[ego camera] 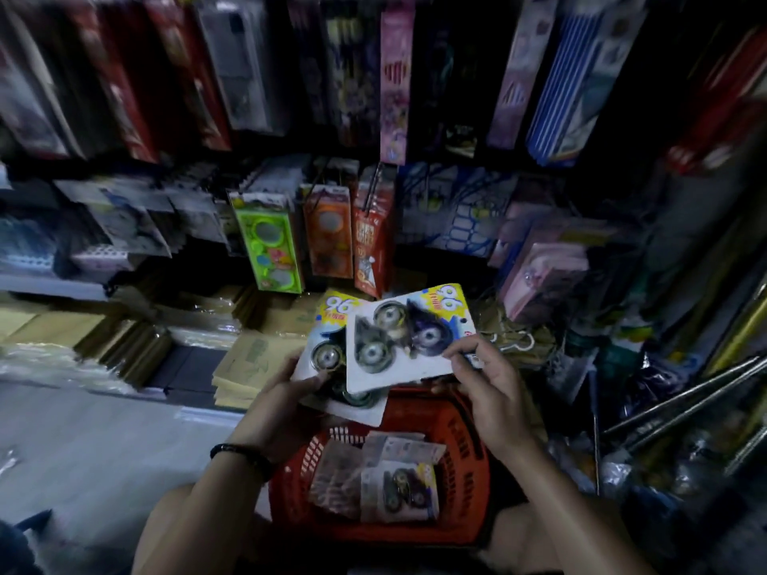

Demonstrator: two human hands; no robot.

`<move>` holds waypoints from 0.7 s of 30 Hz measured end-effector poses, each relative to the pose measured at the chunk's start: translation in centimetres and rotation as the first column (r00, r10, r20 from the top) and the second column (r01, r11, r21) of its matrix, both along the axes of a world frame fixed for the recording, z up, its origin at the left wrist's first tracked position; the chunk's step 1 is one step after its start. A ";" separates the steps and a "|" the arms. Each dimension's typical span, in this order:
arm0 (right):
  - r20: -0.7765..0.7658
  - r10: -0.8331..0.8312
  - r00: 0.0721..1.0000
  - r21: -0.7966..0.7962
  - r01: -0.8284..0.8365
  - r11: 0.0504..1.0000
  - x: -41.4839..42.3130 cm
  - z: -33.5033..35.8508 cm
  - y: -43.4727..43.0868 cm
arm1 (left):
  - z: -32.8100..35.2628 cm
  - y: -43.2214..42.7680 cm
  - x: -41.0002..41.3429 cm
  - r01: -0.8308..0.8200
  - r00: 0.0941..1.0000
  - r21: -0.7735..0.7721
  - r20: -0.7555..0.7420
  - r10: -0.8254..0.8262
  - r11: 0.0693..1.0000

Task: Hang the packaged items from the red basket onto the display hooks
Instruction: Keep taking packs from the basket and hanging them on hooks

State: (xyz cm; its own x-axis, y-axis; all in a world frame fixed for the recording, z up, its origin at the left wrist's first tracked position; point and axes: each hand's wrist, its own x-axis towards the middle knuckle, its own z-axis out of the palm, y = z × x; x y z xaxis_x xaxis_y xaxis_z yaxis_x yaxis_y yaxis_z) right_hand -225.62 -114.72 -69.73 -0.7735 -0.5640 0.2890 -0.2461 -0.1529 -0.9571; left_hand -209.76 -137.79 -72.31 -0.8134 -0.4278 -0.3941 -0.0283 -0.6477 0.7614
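Filling the dim background, a wall of hanging packages [265, 238] faces the person, with the red basket [465, 462] below it holding more packaged items [398, 487]. Above the basket, the right hand [494, 383] pinches the top blister card [409, 340] by its right edge, fingers closed on it; the left hand [286, 388] grips a second card [328, 350] underneath. These cards look light, stiff and slick, so the edge nearest the hang hole probably gives the best hold.
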 end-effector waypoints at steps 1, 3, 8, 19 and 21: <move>-0.013 0.004 1.000 -0.021 -0.005 1.000 -0.4 1.2 0.0 | 1.1 0.1 -0.1 -0.009 1.000 -0.002 -0.020 0.009 1.000; -0.017 0.024 1.000 -0.077 -0.025 0.997 -0.9 3.4 -0.3 | 3.4 0.3 -0.3 -0.016 0.998 -0.006 -0.057 0.015 1.000; -0.045 0.084 0.995 -0.007 -0.084 0.996 -1.6 6.9 -2.2 | 8.2 1.2 -0.6 0.023 0.997 0.059 -0.077 -0.019 0.998; -0.404 -0.083 0.911 0.097 0.133 0.986 -3.0 15.3 -6.7 | 15.5 -0.2 -0.8 -0.020 0.976 -0.224 -0.214 -0.029 0.974; -0.558 -0.132 0.820 0.099 0.224 0.970 -2.9 17.1 -7.5 | 16.9 -0.6 -1.1 -0.090 0.968 -0.255 -0.249 0.025 0.963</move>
State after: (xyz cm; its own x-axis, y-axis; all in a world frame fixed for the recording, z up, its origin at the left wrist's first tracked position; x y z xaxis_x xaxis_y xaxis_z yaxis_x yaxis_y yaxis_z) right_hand -228.53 -122.21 -52.67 -0.6078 -0.5042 0.6135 -0.7408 0.0815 -0.6668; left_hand -210.88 -138.37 -55.43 -0.8409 -0.5383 -0.0561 0.2091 -0.4189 0.8836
